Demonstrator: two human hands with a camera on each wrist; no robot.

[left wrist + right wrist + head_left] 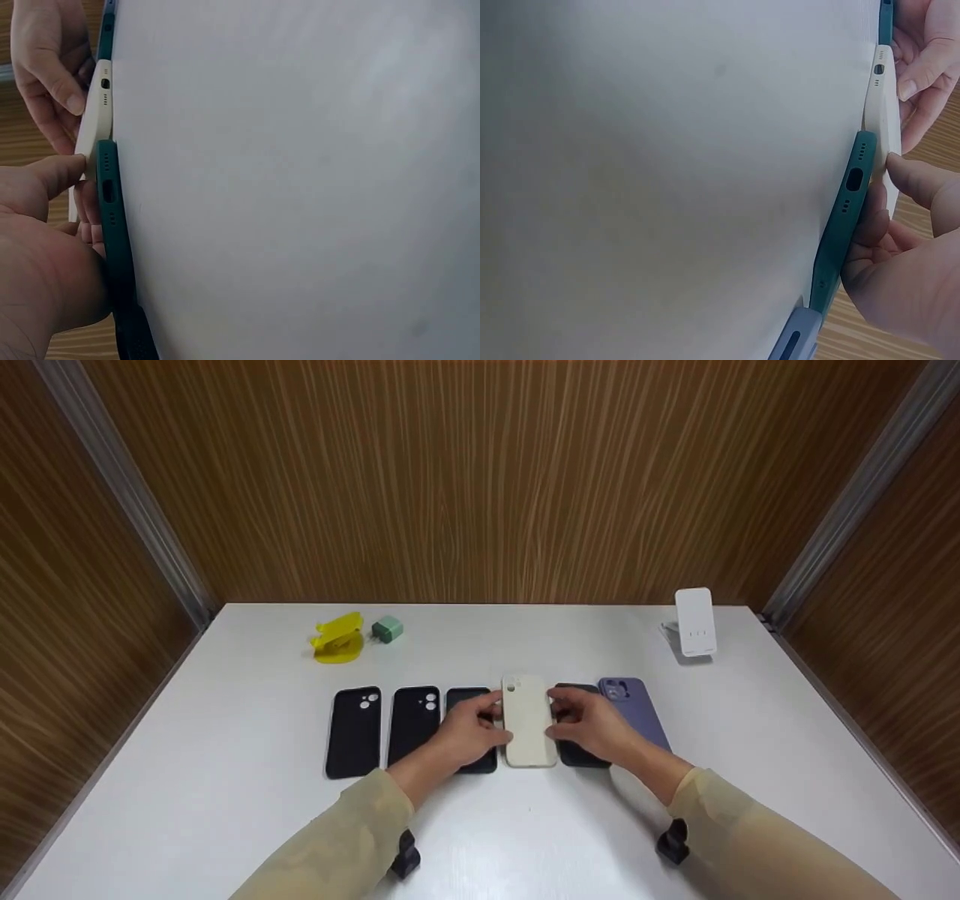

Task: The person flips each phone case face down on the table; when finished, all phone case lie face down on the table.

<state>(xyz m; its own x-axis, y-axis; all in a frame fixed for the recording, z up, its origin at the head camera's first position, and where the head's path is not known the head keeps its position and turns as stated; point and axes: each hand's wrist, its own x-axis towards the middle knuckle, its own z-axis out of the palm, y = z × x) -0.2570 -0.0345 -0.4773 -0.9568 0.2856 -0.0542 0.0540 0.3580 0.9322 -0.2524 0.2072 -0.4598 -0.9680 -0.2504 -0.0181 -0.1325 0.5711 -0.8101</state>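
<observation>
A cream-white phone case (529,727) lies back up in the middle of a row of phone cases, its camera cutout at the top left. My left hand (471,727) holds its left edge with thumb and fingers, reaching over a dark green case (480,763). On the opposite edge, my right hand (592,725) grips the white case the same way, above another dark green case (586,757). Both wrist views show the thumbs on the white case's sides, with its charging-port end (105,82) toward me. The other fingers are partly hidden behind the green cases.
Two black cases (354,733) (414,724) lie left in the row, a purple case (637,709) at its right end. Farther back are a yellow folding stand (339,639), a green charger plug (388,629) and a white stand (696,622). Wood-grain panels (480,480) enclose the white table (247,675).
</observation>
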